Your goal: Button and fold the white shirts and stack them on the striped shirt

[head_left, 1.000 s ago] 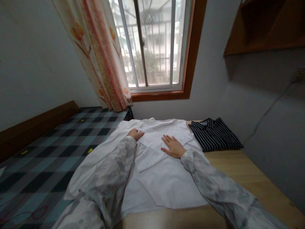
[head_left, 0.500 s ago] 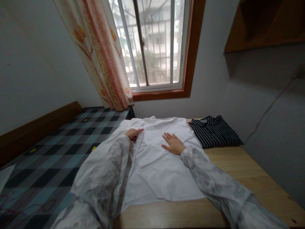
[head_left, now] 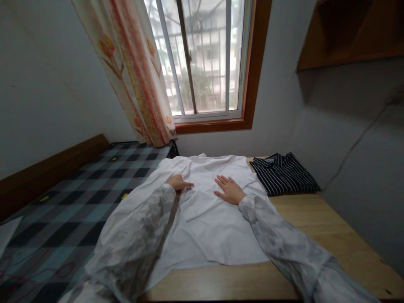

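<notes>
Right hand (head_left: 229, 190) lay flat, fingers spread, pinning the white shirt (head_left: 208, 223) to the table (head_left: 315, 227) while left hand (head_left: 178, 183) pinched a fold, fingers narrow.

Since a second ago my left hand (head_left: 179, 182) has slid a little toward me and inward across the white shirt (head_left: 208, 227), its fingers now pointing right along a fold. My right hand (head_left: 229, 190) has edged slightly farther up the cloth. The shirt's lower hem has shifted a little.
</notes>
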A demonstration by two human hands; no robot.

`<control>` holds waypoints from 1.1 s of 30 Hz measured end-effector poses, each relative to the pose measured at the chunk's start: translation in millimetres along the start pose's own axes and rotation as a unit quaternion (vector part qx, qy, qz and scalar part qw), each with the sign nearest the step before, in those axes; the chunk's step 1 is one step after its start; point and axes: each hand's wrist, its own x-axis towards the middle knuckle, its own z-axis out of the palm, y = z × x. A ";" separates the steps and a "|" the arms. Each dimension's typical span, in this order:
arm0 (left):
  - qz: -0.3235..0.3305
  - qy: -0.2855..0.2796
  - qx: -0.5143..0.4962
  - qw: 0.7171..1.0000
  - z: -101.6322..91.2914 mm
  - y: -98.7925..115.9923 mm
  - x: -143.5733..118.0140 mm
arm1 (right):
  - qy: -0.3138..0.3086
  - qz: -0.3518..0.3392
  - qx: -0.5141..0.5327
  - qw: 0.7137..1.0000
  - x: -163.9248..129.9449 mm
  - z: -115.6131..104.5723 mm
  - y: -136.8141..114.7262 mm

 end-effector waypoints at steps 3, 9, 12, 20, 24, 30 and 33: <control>0.001 -0.037 -0.035 0.999 -6.3 4.6 -10.2 | 0.017 -0.002 0.027 0.999 -0.7 1.4 1.5; 0.005 -0.092 -0.137 0.986 2.6 50.2 -25.5 | 0.153 -0.015 0.181 0.971 1.3 3.4 12.2; 0.012 -0.116 -0.192 0.974 16.0 78.8 -27.6 | 0.232 0.023 0.265 0.936 2.1 1.6 19.3; 0.044 -0.185 -0.278 0.942 71.6 122.9 -23.5 | 0.169 0.182 0.367 0.897 4.7 -4.9 34.7; 0.128 -0.203 -0.345 0.907 91.0 114.9 -31.1 | 0.132 0.207 0.364 0.898 11.4 -6.5 38.3; 0.263 0.070 -0.244 0.931 85.7 67.7 -39.6 | 0.096 0.243 0.317 0.912 32.7 -6.7 38.5; 0.200 0.177 -0.129 0.955 85.9 50.8 -42.4 | 0.095 0.261 0.290 0.916 47.0 -5.6 34.4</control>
